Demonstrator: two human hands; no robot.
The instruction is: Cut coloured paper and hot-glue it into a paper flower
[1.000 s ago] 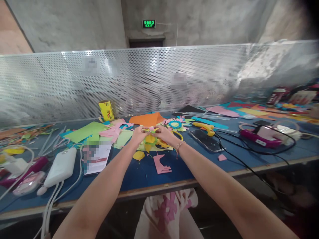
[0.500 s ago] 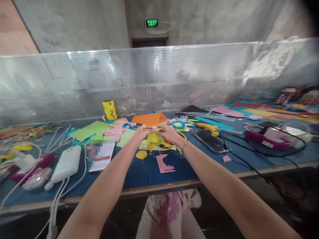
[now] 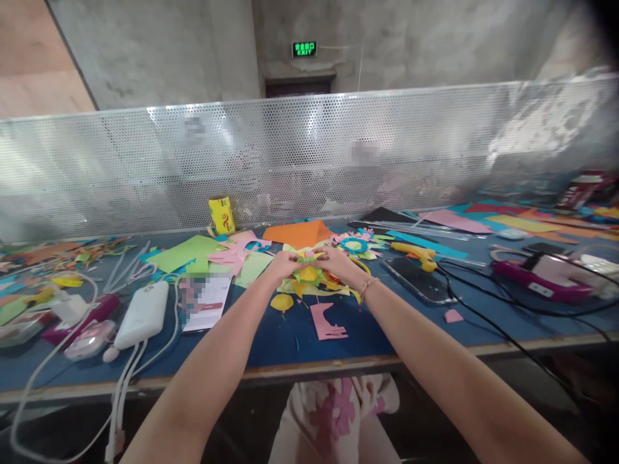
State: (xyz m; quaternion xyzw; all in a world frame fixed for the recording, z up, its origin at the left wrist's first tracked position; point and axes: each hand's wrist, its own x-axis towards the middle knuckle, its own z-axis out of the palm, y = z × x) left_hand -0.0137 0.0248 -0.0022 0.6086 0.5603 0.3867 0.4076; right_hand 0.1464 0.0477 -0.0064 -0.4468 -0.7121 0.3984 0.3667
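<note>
Over the middle of the table, my left hand (image 3: pixel 285 265) and my right hand (image 3: pixel 337 263) meet with fingers pinched on a yellow and green paper flower (image 3: pixel 308 274). My fingers partly hide its upper edge. Under and behind it lie yellow and pale green paper pieces, only partly visible. A yellow paper disc (image 3: pixel 282 302) rests just below my left hand. Nearer the front edge is a pink paper offcut (image 3: pixel 325 324) with a curved notch. Beyond my right hand sits a paper flower with a blue ring (image 3: pixel 354 243).
Right of my hands are a yellow glue gun (image 3: pixel 418 253), a dark phone (image 3: pixel 416 278) and a purple power strip (image 3: pixel 544 281) with black cables. A white power bank (image 3: pixel 144 314) and a lit phone (image 3: pixel 207 304) lie left. A perforated metal screen (image 3: pixel 309 154) stands behind.
The whole view has shifted, so things appear slightly farther right. Both hands stay together on the paper flower, with fingertips slightly repositioned and closer together.
</note>
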